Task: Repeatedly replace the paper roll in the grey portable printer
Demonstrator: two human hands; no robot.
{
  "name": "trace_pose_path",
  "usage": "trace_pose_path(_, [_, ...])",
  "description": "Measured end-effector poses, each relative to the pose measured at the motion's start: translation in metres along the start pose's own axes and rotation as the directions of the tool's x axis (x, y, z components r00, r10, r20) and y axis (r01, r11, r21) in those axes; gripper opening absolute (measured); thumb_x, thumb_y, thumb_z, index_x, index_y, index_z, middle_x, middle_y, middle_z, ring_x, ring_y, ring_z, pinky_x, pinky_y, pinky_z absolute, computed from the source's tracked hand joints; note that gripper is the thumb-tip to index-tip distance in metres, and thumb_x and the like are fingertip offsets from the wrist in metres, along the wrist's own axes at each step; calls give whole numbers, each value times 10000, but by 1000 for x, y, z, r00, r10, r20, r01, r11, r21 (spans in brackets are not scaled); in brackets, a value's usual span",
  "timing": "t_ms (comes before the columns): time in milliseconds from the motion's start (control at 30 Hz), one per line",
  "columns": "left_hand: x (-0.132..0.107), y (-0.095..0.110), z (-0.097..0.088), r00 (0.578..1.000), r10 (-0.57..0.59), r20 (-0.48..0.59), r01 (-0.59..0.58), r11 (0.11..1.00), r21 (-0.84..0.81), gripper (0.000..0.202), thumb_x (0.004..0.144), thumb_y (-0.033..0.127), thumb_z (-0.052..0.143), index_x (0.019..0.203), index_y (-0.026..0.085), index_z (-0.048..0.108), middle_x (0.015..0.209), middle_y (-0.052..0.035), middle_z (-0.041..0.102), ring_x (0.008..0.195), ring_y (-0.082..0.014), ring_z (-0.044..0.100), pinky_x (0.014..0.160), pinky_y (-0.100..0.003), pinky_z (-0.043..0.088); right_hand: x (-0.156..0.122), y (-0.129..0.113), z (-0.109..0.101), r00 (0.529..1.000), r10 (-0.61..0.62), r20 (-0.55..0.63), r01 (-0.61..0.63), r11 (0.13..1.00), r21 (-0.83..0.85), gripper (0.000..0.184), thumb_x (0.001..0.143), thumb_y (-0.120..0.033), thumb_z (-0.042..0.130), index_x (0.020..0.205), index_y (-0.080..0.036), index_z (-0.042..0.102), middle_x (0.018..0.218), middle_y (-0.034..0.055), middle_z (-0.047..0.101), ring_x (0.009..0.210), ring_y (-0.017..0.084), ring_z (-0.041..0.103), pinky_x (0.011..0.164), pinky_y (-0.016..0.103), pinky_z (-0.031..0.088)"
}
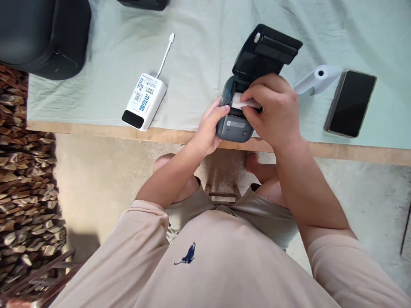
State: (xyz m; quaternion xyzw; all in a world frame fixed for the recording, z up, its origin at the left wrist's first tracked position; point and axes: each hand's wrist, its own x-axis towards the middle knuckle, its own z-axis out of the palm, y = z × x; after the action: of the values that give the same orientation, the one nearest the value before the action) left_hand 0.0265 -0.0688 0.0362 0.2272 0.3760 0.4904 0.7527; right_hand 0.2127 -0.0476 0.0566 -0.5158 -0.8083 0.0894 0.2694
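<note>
The dark printer (236,129), lid (261,55) raised, overlaps the surface's (73,102) near edge, gripped by the left hand (210,126); the right hand (274,109) pinches white paper (238,102) inside. Open room lies toward the power bank (144,100).

The table (340,152) is covered with a creased, pale green cloth (199,47), and a strip of bare wood (128,133) is left showing along its near edge. The far left part is taken up by a large black case (41,38); to its right, a second black object (143,3) is cut off by the view. Near the front edge, a white power bank (144,102) is laid aslant, its white cable (165,57) stretched away behind. Farther right, a white device (314,81) is partly hidden, with a phone (349,104) placed just beside it, screen up.
</note>
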Motion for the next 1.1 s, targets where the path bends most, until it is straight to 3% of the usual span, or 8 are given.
trace_pose_path(167, [1,2,2,993,-90,-75,86,995,-59,173,1032,402,766,1029,238,709,901,20,789,1008,-203,866,830,-266,690,-2,-3,6,987,-39,-155,32,998,-52,182,1106,-355,649,1042,-350,819,1036,74,806,1034,336,725,952,576,565])
trace_pose_path(300, [2,5,2,982,-133,-131,121,988,-98,277,1125,473,633,1018,227,705,911,1,782,1068,-226,867,869,-311,690,-4,-9,9,984,-76,-164,79,997,16,322,1163,-460,599,974,-343,831,945,78,778,1095,337,721,1025,594,531])
trace_pose_path(500, [0,8,2,997,-61,-45,57,995,-85,150,1060,297,747,950,205,703,801,52,703,726,-86,723,696,-209,567,-8,-15,13,950,-211,-231,240,965,106,362,1171,-513,604,988,-337,861,937,54,775,1073,298,723,1022,582,518])
trace_pose_path(667, [-2,7,-1,999,-43,-22,43,999,-26,216,957,325,886,1047,217,722,879,44,745,835,-126,797,778,-236,633,-8,-11,15,937,-137,-321,201,964,176,560,1196,-612,461,930,-308,848,881,89,731,1015,312,716,984,590,553])
trace_pose_path(800, [-2,4,-4,999,-33,-20,34,999,30,338,871,342,916,1133,234,731,959,22,771,1001,-198,844,840,-286,664,-4,7,23,879,14,-476,106,969,225,651,1187,-736,389,913,-268,747,860,95,647,926,294,690,935,549,588])
trace_pose_path(933, [-2,4,-3,1000,-7,8,6,999,49,332,780,306,893,1044,234,704,906,42,721,793,-118,736,697,-230,576,3,32,28,812,133,-568,141,900,412,481,1137,-773,548,1294,-345,702,1242,94,703,1139,320,727,926,506,610])
trace_pose_path(1033, [-3,6,-1,999,-24,35,21,998,62,374,702,260,884,1020,232,690,887,46,687,753,-101,677,675,-231,558,6,52,28,861,115,-496,186,835,517,543,1124,-792,565,1597,-525,554,1656,29,607,1624,354,558,1216,582,568])
trace_pose_path(1100, [-3,6,0,998,-39,47,36,997,71,404,671,227,867,1036,228,692,869,51,659,740,-97,652,642,-224,530,8,63,28,899,124,-421,165,794,585,556,1123,-793,558,1639,-595,496,1759,-35,554,1735,331,452,1337,615,491])
